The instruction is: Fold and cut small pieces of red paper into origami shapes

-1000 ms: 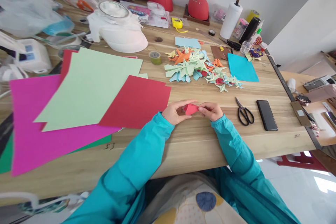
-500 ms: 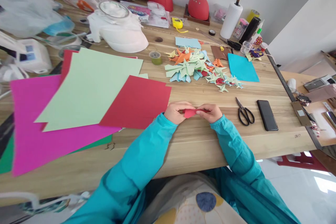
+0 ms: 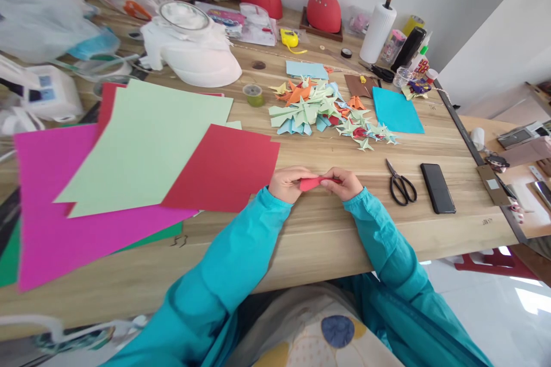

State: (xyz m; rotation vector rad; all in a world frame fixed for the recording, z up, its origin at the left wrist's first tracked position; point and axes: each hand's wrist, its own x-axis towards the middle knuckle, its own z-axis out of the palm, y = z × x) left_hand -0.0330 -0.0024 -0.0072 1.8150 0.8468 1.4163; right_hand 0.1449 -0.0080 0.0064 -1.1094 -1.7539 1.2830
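Evidently, in the head view, both hands are closed on one small piece of folded red paper point(image 3: 310, 184), held up over the near middle of the surface point(image 3: 318, 258). The left hand point(image 3: 286, 183) grips its left end, and the right hand point(image 3: 344, 183) pinches its right end between thumb and fingers. An uneven pull between the two could, I judge, skew a fold or tear the paper; pressing off the line would leave a crooked crease. The left sleeve point(image 3: 232, 252) lies close by the loose red sheet point(image 3: 228, 166) to the left, so a sideways sweep of that arm might drag it. On the right, the scissors point(image 3: 403, 189) lie with blades part-way toward the far side, near enough that a careless reach might knock them.

The fingers cover much of the folded piece, so its full shape and underside cannot be told, nor how many layers it has. In the far pile of folded paper shapes point(image 3: 307, 109), pieces overlap too much to count. The magenta sheet point(image 3: 55, 223) is partly covered by pale green sheets point(image 3: 150, 143).
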